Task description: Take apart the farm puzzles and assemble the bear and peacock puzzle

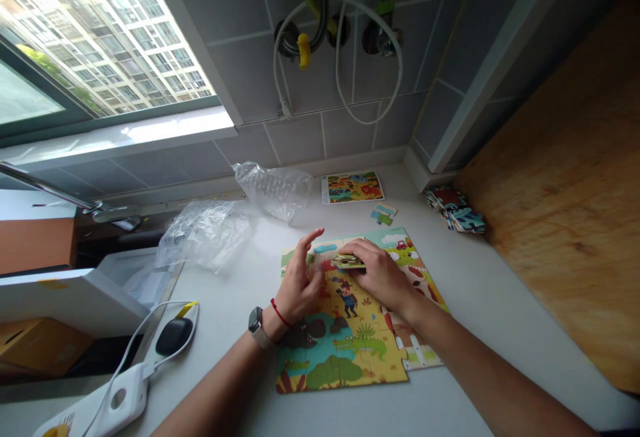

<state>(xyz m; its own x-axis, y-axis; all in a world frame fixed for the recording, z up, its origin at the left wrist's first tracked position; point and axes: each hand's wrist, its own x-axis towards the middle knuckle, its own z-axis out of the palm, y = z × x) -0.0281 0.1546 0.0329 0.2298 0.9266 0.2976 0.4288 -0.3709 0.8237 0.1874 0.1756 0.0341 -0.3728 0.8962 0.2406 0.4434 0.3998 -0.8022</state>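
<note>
A colourful jigsaw puzzle (345, 350) lies on the white counter, its pieces joined into a picture with crocodiles, trees and a small figure in a hat. Over its upper middle, my right hand (377, 274) grips a small stack of puzzle pieces (349, 262) seen edge-on. My left hand (300, 280) hovers at the puzzle's upper left, index finger raised and apart from the slightly blurred thumb, with nothing visible in it. Both hands and forearms hide parts of the picture. A few loose puzzle pieces (384, 214) lie just beyond the top edge.
A picture card (353, 187) lies near the wall. Crumpled clear plastic bags (205, 234) are at the back left. Another pile of puzzle pieces (456, 210) sits by the wooden panel (560, 177). A white power strip (100, 404) with a black plug-in device (174, 336) occupies the front left.
</note>
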